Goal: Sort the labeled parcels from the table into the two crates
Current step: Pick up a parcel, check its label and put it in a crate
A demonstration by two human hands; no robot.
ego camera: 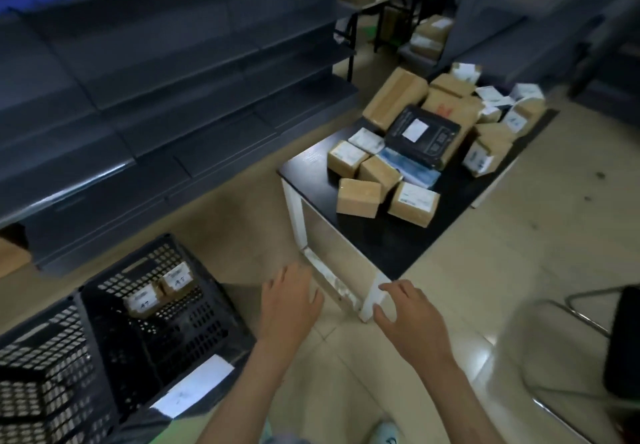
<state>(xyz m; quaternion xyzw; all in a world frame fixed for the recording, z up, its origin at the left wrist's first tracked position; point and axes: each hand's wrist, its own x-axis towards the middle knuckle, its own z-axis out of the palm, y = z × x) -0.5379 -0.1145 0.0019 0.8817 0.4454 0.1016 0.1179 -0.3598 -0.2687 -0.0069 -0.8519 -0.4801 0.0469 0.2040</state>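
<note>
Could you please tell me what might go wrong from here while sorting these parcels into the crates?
The black parcel leans on a loose heap on the table; pulling a box from beneath might topple it. The labelled box at the table's edge could get knocked off. The nearest brown box shows no label, so mis-sorting seems possible.

Left hand; right hand; both empty, outstretched

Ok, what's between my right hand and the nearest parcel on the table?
Head view: only the table's white end frame and bare black tabletop lie between the right hand and that parcel.
</note>
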